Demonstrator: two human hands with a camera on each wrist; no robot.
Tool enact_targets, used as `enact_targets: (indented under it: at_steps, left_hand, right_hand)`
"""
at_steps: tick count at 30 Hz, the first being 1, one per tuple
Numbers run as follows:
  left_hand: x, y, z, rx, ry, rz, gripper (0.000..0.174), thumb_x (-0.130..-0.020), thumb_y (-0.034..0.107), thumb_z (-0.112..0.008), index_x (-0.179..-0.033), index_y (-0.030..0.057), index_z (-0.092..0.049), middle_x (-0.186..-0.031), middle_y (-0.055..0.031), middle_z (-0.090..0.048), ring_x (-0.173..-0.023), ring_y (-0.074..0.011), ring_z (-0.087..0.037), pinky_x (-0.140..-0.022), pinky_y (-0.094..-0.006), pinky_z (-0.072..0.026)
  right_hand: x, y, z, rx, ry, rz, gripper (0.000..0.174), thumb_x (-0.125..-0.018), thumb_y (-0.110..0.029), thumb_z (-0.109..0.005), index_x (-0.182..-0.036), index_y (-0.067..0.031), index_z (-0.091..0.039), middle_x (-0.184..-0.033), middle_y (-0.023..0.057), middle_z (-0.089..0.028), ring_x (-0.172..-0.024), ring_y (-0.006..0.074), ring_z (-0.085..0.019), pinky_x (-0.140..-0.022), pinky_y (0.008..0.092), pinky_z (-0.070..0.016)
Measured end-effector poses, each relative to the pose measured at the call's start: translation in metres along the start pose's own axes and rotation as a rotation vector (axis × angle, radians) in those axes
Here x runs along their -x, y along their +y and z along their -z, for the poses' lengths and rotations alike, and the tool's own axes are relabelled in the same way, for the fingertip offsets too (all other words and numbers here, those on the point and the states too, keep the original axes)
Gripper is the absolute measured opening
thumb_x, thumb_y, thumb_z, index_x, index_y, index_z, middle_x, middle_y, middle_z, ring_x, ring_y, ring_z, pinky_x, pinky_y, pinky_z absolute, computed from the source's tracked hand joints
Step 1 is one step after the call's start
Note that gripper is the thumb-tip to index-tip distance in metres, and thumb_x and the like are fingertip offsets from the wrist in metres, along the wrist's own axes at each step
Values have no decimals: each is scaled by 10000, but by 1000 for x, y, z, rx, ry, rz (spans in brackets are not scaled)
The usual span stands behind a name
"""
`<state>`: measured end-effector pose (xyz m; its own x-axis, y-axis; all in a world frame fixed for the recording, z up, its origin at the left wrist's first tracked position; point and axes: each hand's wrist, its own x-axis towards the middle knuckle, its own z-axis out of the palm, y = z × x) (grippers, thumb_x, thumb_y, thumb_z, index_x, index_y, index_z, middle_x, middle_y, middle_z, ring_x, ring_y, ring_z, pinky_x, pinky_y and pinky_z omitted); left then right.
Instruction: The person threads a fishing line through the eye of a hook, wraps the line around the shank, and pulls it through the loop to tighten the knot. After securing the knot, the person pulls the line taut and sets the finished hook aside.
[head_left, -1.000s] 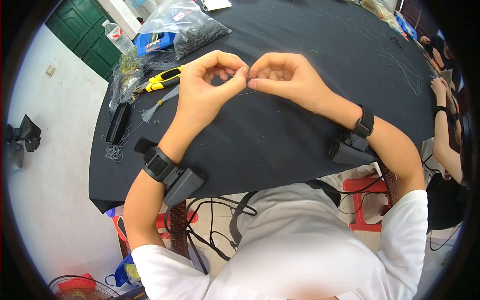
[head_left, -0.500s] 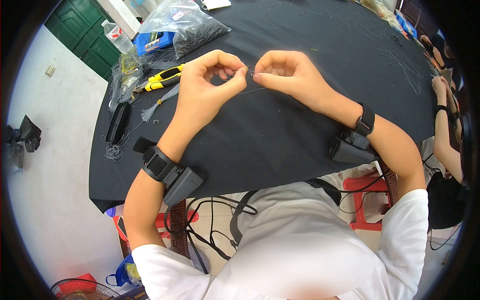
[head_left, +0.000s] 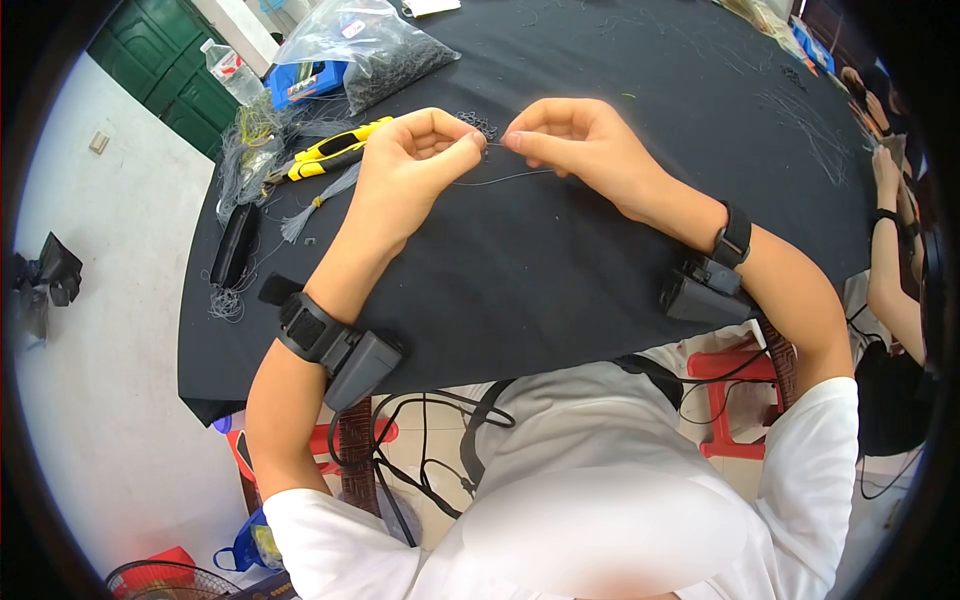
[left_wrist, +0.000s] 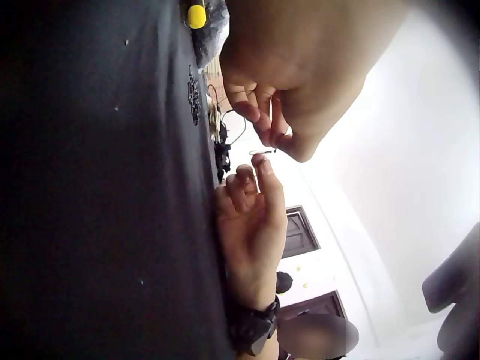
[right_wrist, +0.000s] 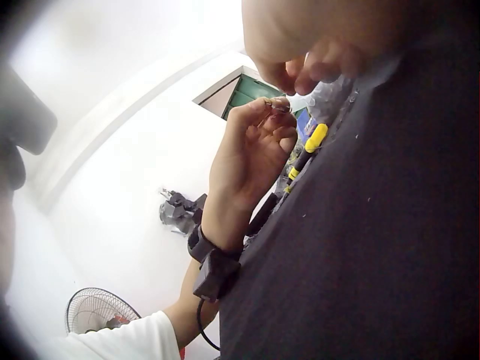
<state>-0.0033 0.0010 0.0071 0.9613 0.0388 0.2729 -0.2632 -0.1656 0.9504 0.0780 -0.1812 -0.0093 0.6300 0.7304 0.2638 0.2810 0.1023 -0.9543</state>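
In the head view, both hands are raised over the black-covered table, fingertips a short gap apart. My left hand pinches a tiny dark metal piece between thumb and forefinger; its exact kind I cannot tell. Thumb and forefinger of my right hand pinch a thin line that spans the gap to the left fingertips. A stretch of grey line runs below the hands. Just behind the left fingertips lies a small pile of dark metal pieces on the cloth.
Left of the hands lie yellow-black pliers, a tied bundle of grey strands and a black case. Farther back are a clear bag of dark pieces, a blue box and a bottle. Another person's arm is at the right edge.
My hands have drawn slightly apart, and the left hand has shifted a little left and down. The dark pile behind it and the line between the fingertips now show more.
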Motion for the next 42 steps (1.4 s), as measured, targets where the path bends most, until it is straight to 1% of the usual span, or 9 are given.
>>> enact_targets:
  at_steps: [4, 9, 16, 22, 25, 28, 31, 34, 42]
  left_hand:
    - [0, 0, 1, 75, -9, 65, 164, -809, 148, -640, -877, -1, -623, -830, -37, -642, -728, -39, -546, -672, -164, -418]
    - [0, -2, -2, 153, -12, 125, 196, -822, 186, -628, -912, 12, -635, -855, -18, -647, -735, -37, -522, -657, -165, -393]
    - [-1, -4, -1, 126, 34, 141, 180, -811, 177, -636, -890, 15, -643, -838, -17, -646, -729, -38, -525, -666, -179, -400]
    - [-1, -5, -2, 56, 89, 110, 181, -800, 173, -650, -876, 9, -642, -803, -18, -646, -698, -41, -525, -648, -180, -397]
    - [0, -4, -3, 14, 98, 116, 182, -799, 168, -656, -892, 13, -639, -816, -16, -638, -699, -41, -519, -644, -173, -396]
    - [0, -4, -2, -5, 87, 119, 189, -804, 165, -660, -925, 23, -637, -838, -3, -622, -730, -45, -517, -666, -169, -403]
    - [0, -5, -3, -15, 83, 78, 185, -801, 165, -660, -914, 19, -643, -831, -8, -629, -742, -51, -527, -681, -174, -405]
    - [-1, -6, -3, -31, 73, 38, 180, -802, 164, -657, -903, 15, -647, -825, -15, -635, -747, -53, -537, -692, -177, -408]
    - [-1, -5, -4, -22, 46, -6, 151, -799, 101, -656, -882, -21, -624, -805, -29, -633, -720, -41, -575, -669, -153, -446]
  right_hand:
    - [0, 2, 0, 17, 13, -29, 189, -838, -220, -619, -901, -42, -632, -770, -18, -591, -688, 45, -509, -589, 181, -384]
    - [0, 3, -2, -6, -75, -50, 176, -839, -202, -625, -872, -30, -622, -773, 9, -604, -700, 62, -542, -610, 197, -423]
    - [1, 0, -3, -41, -177, -33, 160, -838, -173, -628, -847, -15, -613, -758, 23, -608, -678, 65, -552, -597, 203, -432]
    - [2, 2, -1, 102, -88, 126, 121, -831, -127, -621, -828, -6, -611, -704, -17, -577, -629, 17, -495, -555, 176, -379]
    - [3, 0, -1, 116, -25, 164, 96, -817, -104, -627, -813, -9, -612, -656, -49, -524, -585, -2, -432, -517, 169, -327]
    - [3, -1, -3, 181, 62, 239, 98, -773, -118, -642, -772, -23, -617, -560, -82, -417, -498, -11, -334, -449, 189, -258]
    - [3, -3, -3, 305, 125, 328, 97, -757, -120, -641, -765, -27, -616, -548, -71, -396, -492, -4, -307, -446, 196, -241]
    - [4, -7, -3, 337, 146, 361, 100, -749, -124, -638, -776, -30, -623, -543, -58, -393, -490, 3, -305, -448, 198, -246]
    - [3, -5, -3, 328, 178, 384, 117, -750, -115, -630, -813, -17, -631, -541, -59, -388, -492, 6, -314, -450, 193, -257]
